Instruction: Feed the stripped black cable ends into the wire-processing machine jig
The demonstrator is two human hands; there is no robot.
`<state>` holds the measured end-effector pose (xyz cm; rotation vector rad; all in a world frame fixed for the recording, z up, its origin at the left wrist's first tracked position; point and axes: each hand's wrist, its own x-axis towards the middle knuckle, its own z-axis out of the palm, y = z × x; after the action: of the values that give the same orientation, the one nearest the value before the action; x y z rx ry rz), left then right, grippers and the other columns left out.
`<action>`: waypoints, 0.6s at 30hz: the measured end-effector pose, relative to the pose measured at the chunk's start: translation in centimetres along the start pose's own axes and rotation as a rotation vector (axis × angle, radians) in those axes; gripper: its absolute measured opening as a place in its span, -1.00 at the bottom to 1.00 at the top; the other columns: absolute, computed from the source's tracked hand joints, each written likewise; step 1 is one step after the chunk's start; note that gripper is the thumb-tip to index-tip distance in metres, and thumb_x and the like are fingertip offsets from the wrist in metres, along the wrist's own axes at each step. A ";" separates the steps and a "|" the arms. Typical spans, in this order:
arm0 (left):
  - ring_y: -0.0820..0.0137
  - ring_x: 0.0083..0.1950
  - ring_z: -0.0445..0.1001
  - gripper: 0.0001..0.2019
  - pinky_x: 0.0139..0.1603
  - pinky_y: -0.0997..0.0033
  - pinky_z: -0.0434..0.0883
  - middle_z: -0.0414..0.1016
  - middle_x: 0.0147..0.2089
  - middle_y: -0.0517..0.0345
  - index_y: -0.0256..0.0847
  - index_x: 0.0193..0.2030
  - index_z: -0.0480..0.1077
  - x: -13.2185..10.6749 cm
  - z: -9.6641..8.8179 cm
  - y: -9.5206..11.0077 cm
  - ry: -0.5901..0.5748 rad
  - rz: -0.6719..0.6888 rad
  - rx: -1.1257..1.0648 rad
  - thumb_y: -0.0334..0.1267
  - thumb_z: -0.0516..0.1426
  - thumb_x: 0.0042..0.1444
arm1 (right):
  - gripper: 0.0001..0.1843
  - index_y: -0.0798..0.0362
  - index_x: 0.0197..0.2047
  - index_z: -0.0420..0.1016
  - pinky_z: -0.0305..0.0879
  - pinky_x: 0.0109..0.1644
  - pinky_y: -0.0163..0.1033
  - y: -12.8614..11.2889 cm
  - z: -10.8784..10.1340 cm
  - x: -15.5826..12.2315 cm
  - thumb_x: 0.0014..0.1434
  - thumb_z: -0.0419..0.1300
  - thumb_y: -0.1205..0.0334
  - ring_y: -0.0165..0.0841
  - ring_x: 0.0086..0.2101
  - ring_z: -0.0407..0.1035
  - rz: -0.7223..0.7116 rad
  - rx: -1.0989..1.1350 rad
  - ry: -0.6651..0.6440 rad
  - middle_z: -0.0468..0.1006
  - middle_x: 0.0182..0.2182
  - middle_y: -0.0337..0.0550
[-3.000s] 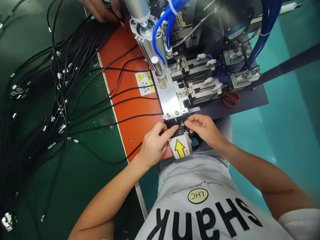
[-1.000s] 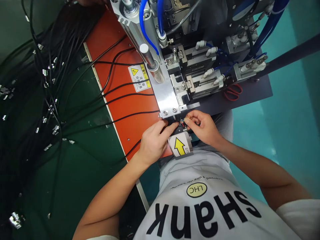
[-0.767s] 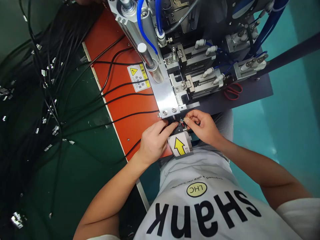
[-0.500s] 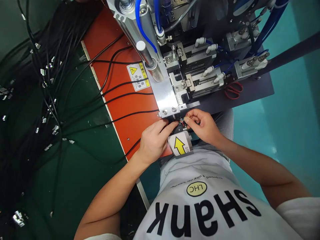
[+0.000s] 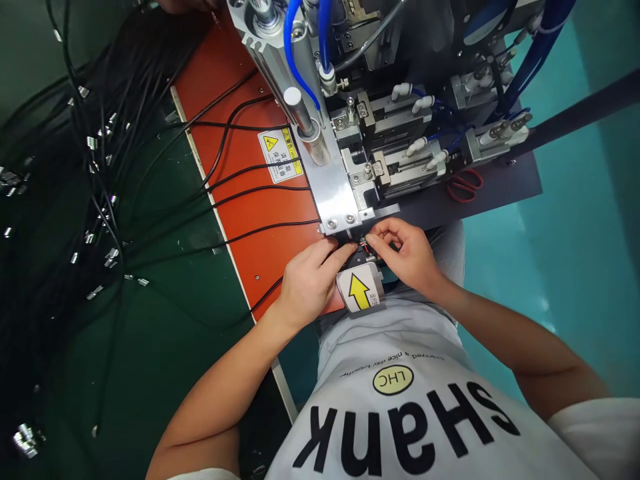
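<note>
My left hand (image 5: 309, 281) is closed at the machine's front edge, its thumb and index finger pressed together toward a small fixture. A black cable (image 5: 267, 296) runs in under this hand, and the fingers hide most of it. From the right, my right hand (image 5: 407, 257) pinches at thin wires (image 5: 365, 247), some red, beside a tiny metallic end. The fingertips of both hands nearly meet there. Just below sits a white label with a yellow arrow (image 5: 359, 291). Exactly how the wires sit in the fixture is too small to tell.
A pneumatic press (image 5: 330, 187) with blue hoses (image 5: 325, 37) rises beyond my hands. Several black cables cross the orange board (image 5: 260, 240) into it. Red-handled scissors (image 5: 465, 185) lie at right. Bundled cables with metal connectors (image 5: 111, 256) cover the green table (image 5: 165, 353).
The camera view has shifted slightly, moving the machine a little in the picture. Both hands stay at the same fixture, with only slight finger movement.
</note>
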<state>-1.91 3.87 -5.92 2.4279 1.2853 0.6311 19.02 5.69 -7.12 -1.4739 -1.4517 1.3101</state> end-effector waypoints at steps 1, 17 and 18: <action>0.34 -0.13 0.47 -0.67 -0.20 0.41 0.45 0.48 -0.12 -0.06 -0.23 0.11 0.44 0.0 0.0 0.0 0.000 0.002 0.003 -0.40 -0.05 0.33 | -0.88 0.03 -0.30 0.45 0.34 -0.30 -0.24 0.2 0.2 0.0 0.24 0.23 0.18 -0.39 -0.45 0.37 -0.001 0.005 -0.001 0.50 -0.44 -0.23; 0.33 -0.14 0.47 -0.66 -0.20 0.40 0.45 0.48 -0.13 -0.05 -0.22 0.12 0.43 -0.2 0.1 -0.2 -0.014 0.008 0.010 -0.38 -0.06 0.34 | -0.87 0.02 -0.28 0.41 0.35 -0.32 -0.24 0.8 0.8 0.1 0.26 0.20 0.16 -0.38 -0.44 0.37 0.019 0.036 -0.004 0.48 -0.40 -0.21; 0.33 -0.14 0.48 -0.66 -0.20 0.40 0.45 0.48 -0.13 -0.05 -0.21 0.13 0.43 -0.2 0.1 -0.2 -0.015 0.007 0.009 -0.38 -0.06 0.34 | -0.87 0.02 -0.28 0.41 0.34 -0.33 -0.25 0.9 0.8 0.1 0.26 0.20 0.16 -0.38 -0.44 0.37 0.020 0.033 -0.003 0.48 -0.41 -0.22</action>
<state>-2.13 3.84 -6.15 2.4403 1.2777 0.6095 18.47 5.52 -8.19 -1.4697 -1.4142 1.3430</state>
